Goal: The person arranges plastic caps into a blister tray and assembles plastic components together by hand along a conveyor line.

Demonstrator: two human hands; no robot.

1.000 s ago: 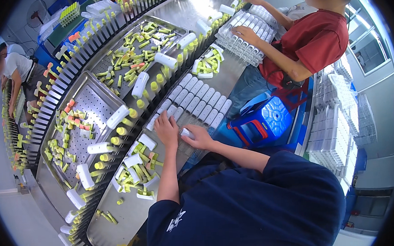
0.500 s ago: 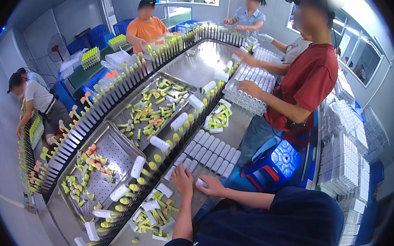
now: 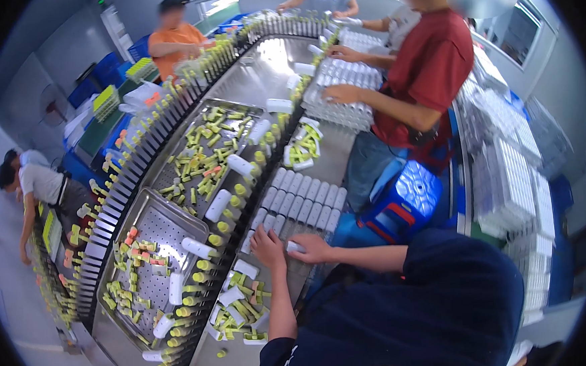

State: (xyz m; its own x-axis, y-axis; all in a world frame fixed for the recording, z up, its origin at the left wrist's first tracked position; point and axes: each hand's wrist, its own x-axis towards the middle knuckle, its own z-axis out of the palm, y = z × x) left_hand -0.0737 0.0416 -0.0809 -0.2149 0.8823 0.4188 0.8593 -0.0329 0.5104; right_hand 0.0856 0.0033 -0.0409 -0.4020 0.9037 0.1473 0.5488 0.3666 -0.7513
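Observation:
My left hand [image 3: 269,249] rests with fingers extended over the near end of a block of white oblong plastic pieces [image 3: 303,203], set in neat rows. Its fingertips touch the nearest pieces. Just to the right, my right hand [image 3: 312,248] is closed around a single white oblong piece [image 3: 295,247], held low over the clear tray's near part. Left of my forearm lies a loose pile of yellow-green tube-like parts [image 3: 246,309] mixed with white pieces. Alongside runs a curved conveyor line of black holders carrying yellow-green parts [image 3: 199,276], some topped with white pieces.
Perforated metal trays [image 3: 168,221] with scattered yellow-green parts lie inside the conveyor loop. A co-worker in a red shirt [image 3: 427,74] handles stacked clear trays [image 3: 342,106] ahead. A blue stool [image 3: 406,193] stands to the right, before tall tray stacks [image 3: 504,187]. Other people work around the line.
The whole view has shifted and tilted. My hands keep nearly the same place beside the block, the right still holding a white piece. The red-shirted co-worker's far hand has moved onto the trays.

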